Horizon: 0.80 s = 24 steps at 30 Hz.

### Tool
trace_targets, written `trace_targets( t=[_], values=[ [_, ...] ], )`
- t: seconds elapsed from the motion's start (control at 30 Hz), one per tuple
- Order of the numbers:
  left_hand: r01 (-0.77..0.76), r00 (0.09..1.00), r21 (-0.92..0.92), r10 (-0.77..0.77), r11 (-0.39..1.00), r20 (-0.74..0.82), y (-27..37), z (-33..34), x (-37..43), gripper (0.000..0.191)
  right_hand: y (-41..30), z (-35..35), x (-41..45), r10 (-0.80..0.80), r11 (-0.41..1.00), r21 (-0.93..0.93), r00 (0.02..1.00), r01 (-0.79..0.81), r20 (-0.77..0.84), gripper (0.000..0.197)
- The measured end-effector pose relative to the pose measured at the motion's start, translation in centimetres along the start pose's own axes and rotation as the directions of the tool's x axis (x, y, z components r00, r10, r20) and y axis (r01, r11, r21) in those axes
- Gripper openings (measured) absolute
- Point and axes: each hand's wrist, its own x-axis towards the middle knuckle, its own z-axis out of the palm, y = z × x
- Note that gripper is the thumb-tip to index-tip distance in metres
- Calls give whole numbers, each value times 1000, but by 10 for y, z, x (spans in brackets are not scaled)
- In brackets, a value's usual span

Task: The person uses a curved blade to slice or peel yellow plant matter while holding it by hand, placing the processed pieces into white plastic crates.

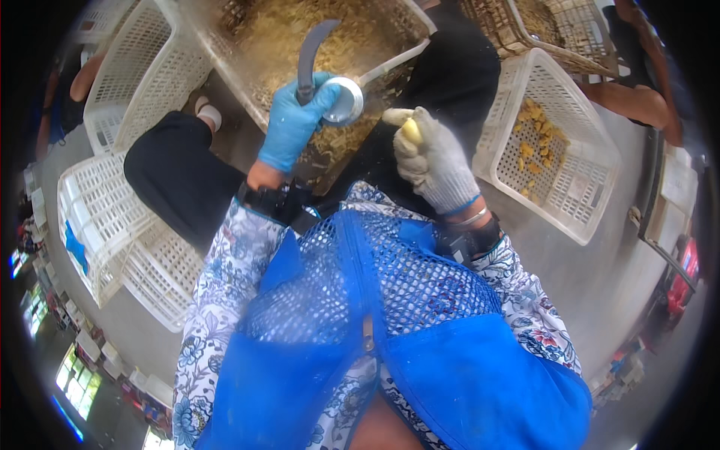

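Observation:
My left hand (292, 121), in a blue glove, is closed round the dark grip of a curved knife (315, 50), whose blade points up. Between its thumb and fingers is a round metal piece (344, 101) with a bright rim, perhaps a lid or shallow cup. My right hand (430, 154), in a whitish knitted glove, holds a small pale yellow piece (412, 131), perhaps peeled ginger, against the fingers. The hands are apart, both near the close edge of a large white plastic crate (396, 58) with yellowish shreds or peelings (315, 25) in it.
To the right stands a white plastic basket (509, 124) with orange-yellow pieces (531, 149) at its bottom. Empty white crates (107, 197) stand at the left. A soiled crate (579, 45) is at the upper right. Other people's limbs (630, 104) show at both sides.

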Motion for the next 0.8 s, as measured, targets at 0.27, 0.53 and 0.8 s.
trace_targets(
  t=[0.27,0.53,0.8],
  values=[
    [136,986,25,-138,990,98,40,12,-13,30,-3,7,7,-13,996,90,995,3,101,33],
    [212,976,12,-212,977,54,47,5,-20,28,-2,9,5,-116,993,22,990,115,82,40],
    [199,980,-28,-199,980,-21,51,11,-13,25,-3,1,21,-146,984,120,981,131,128,38]
  ],
)
